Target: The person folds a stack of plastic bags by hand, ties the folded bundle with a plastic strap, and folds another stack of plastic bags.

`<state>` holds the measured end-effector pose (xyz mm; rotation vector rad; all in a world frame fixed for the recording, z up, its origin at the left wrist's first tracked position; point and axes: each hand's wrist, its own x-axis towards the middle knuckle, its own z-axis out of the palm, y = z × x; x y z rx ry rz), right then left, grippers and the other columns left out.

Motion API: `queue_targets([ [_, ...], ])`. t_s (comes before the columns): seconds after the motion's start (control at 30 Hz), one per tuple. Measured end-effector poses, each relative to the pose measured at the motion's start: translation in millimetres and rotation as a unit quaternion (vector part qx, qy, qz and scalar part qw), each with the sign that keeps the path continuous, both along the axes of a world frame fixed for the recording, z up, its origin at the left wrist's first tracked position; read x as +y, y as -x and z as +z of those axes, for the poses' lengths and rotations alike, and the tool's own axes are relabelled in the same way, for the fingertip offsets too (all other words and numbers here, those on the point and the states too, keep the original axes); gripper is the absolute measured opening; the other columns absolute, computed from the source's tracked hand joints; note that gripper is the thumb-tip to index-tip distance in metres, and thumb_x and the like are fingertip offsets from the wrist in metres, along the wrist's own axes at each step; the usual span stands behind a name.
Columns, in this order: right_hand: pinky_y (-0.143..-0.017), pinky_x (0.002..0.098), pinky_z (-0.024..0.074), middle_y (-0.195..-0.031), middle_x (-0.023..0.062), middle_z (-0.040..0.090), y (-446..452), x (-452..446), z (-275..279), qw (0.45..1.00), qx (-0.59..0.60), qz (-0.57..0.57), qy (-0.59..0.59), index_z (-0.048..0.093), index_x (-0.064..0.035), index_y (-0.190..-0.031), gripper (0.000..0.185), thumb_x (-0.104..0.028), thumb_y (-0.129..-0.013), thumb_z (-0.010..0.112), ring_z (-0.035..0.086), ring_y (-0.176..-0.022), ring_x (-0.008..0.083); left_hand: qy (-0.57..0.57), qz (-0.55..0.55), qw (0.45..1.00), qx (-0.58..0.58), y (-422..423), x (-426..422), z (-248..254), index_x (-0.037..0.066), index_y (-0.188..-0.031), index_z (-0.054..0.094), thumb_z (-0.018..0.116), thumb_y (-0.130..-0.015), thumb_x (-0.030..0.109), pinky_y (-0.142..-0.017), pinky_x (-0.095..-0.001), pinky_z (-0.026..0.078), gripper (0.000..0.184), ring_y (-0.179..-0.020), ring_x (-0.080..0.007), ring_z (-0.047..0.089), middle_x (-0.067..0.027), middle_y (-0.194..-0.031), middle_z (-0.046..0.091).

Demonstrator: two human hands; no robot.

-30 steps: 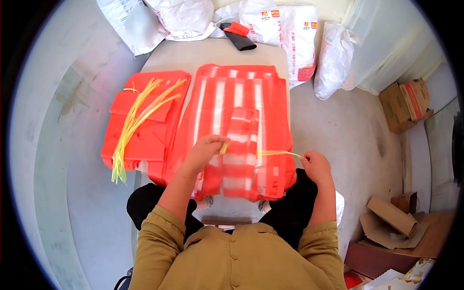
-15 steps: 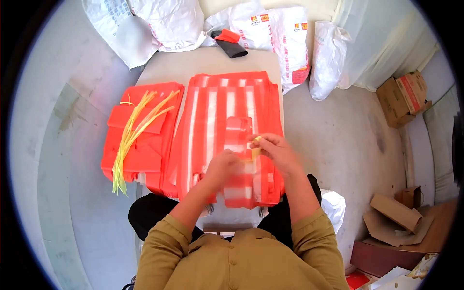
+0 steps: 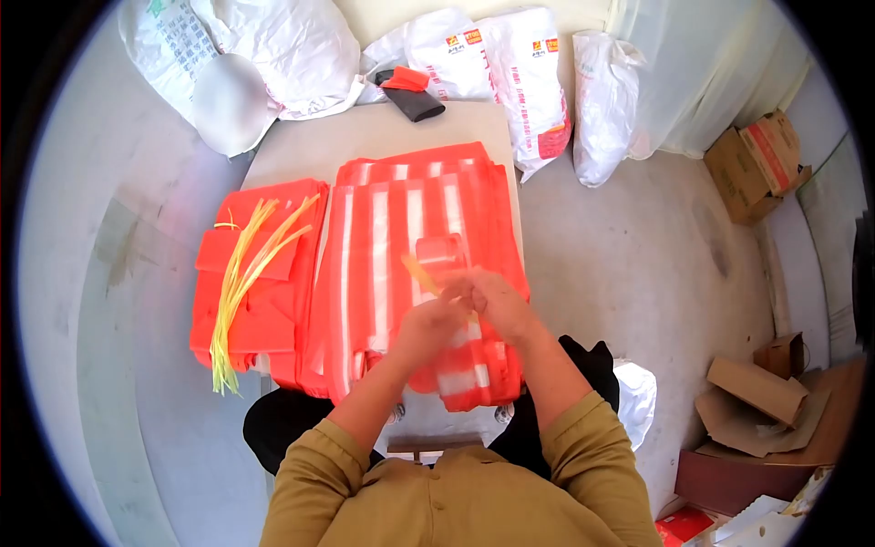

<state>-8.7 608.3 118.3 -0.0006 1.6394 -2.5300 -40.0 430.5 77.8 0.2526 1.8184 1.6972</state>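
Observation:
A narrow folded bundle of red-and-white striped plastic bags (image 3: 463, 376) lies on a wide stack of the same bags (image 3: 383, 246). A yellow strip (image 3: 418, 273) crosses the bundle, and one end sticks up to the left of my fingers. My right hand (image 3: 497, 303) pinches the strip over the middle of the bundle. Right beside it, my left hand (image 3: 431, 330) is closed on the strip too, its fingertips partly hidden and blurred. The two hands nearly touch.
On the left, a red stack (image 3: 241, 319) carries a bunch of yellow strips (image 3: 244, 287). Black and red rolled pieces (image 3: 412, 96) lie at the table's (image 3: 301, 137) far edge. White sacks (image 3: 524, 91) stand behind. Cardboard boxes (image 3: 752, 401) are on the right floor.
My hands have come together over the bundle, the right one moving down and left. The strip's end now points up to the left. The view has shifted slightly.

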Motion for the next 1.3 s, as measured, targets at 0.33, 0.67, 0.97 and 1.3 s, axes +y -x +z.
queue_targets([
  [0.33,-0.09,0.0437,0.0533,-0.114,0.0154,0.069,-19,-17,-26,0.877,0.059,-0.101,-0.466,0.059,-0.0039,-0.122,0.034,-0.007,-0.089,0.063,0.062,-0.108,0.033,0.071,0.094,0.967,0.226,0,-3,1,-0.003,-0.107,0.075,0.067,-0.099,0.007,-0.075,-0.0253,0.05,0.015,-0.084,-0.0094,0.063,-0.0041,-0.09,0.071],
  [0.67,-0.079,0.0399,0.0527,-0.099,0.0085,0.065,-17,-13,-41,0.733,0.295,-0.141,-0.597,0.069,-0.0051,-0.101,0.023,-0.003,-0.077,0.069,0.06,-0.098,0.0309,0.291,-0.054,0.868,0.398,1,-7,23,0.002,-0.101,0.073,0.073,-0.093,0.022,-0.066,-0.0379,0.051,0.021,-0.069,-0.0245,0.063,-0.0129,-0.08,0.068],
  [0.97,-0.081,0.0449,0.0512,-0.096,0.0097,0.068,-9,2,-29,0.814,0.234,0.026,-0.532,0.069,-0.0039,-0.092,0.01,-0.014,-0.088,0.069,0.061,-0.094,0.0321,0.184,-0.039,0.961,0.202,13,-25,19,0.003,-0.101,0.074,0.073,-0.092,0.02,-0.069,-0.0357,0.054,0.019,-0.074,-0.0253,0.068,-0.0141,-0.084,0.071],
  [1.3,-0.077,0.0407,0.0533,-0.096,0.0053,0.065,-16,13,-35,0.685,0.209,-0.109,-0.689,0.071,-0.0091,-0.089,0.013,-0.022,-0.091,0.07,0.061,-0.092,0.0269,0.274,-0.005,0.822,0.5,17,-43,-10,0.004,-0.08,0.072,0.068,-0.089,0.012,-0.07,-0.0457,0.053,0.013,-0.081,-0.0342,0.064,-0.014,-0.079,0.068],
])
